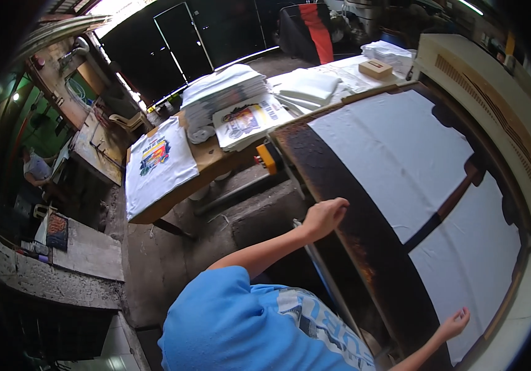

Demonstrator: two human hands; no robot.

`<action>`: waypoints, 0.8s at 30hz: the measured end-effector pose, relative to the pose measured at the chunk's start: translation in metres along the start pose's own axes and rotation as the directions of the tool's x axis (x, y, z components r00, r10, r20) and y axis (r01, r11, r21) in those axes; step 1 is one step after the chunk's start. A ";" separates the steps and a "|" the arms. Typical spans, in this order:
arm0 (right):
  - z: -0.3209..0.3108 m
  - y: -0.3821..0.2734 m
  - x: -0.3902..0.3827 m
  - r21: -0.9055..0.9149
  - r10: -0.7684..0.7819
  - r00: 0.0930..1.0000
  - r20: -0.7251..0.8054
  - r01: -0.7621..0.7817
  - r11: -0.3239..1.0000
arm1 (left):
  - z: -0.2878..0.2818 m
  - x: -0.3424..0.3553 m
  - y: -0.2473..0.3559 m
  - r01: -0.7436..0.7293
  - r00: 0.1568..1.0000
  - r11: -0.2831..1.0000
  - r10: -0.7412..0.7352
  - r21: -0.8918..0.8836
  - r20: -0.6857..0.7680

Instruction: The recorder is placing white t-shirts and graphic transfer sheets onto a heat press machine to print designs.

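Observation:
Two white T-shirts lie flat on a dark, rust-stained belt [333, 179] that runs from the near right into a cream machine. The farther shirt [395, 154] and the nearer shirt [470, 260] are separated by a dark gap. My left hand [324, 216] rests with curled fingers on the bare belt, just left of the farther shirt's edge, holding nothing. My right hand [456, 323] has its fingers spread at the near edge of the nearer shirt. My blue shirt fills the bottom of the view.
Left of the belt, a wooden table [207, 162] carries a printed T-shirt [157, 164], a tall stack of white shirts [222, 93], another printed shirt [247, 120] and folded white ones [309, 86]. A small cardboard box [375, 67] sits behind. Another person [35, 168] stands far left.

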State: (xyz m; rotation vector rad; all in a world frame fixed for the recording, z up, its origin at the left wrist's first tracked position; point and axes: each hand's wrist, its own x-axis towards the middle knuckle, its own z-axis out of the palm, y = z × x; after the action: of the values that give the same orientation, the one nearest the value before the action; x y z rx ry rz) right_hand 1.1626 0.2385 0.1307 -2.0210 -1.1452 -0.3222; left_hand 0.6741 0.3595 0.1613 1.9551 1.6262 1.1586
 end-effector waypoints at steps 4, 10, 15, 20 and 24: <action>0.039 -0.147 -0.061 0.208 -0.063 0.998 0.019 0.058 0.977 | -0.086 -0.013 -0.090 0.135 0.984 0.983 -0.119 0.121 -0.131; 0.079 -0.322 -0.132 0.354 -0.243 0.967 0.077 0.201 0.914 | -0.191 -0.026 -0.231 0.340 0.913 0.930 -0.292 0.138 -0.284; 0.079 -0.431 -0.133 0.389 -0.385 0.912 0.141 0.306 0.869 | -0.235 0.002 -0.310 0.368 0.878 0.921 -0.298 0.130 -0.374; 0.099 -0.457 -0.127 0.376 -0.409 0.903 0.133 0.336 0.863 | -0.239 0.067 -0.372 0.444 0.850 0.891 -0.385 0.096 -0.360; 0.125 -0.446 -0.112 0.355 -0.313 0.941 0.133 0.249 0.901 | -0.224 0.114 -0.391 0.483 0.851 0.865 -0.428 0.137 -0.303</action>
State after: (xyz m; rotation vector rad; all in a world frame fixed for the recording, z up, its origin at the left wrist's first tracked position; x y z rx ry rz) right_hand 0.7182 0.3918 0.2102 -1.6124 -1.5072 -0.0708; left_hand 0.2514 0.5248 0.0628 1.4259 2.2802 1.1164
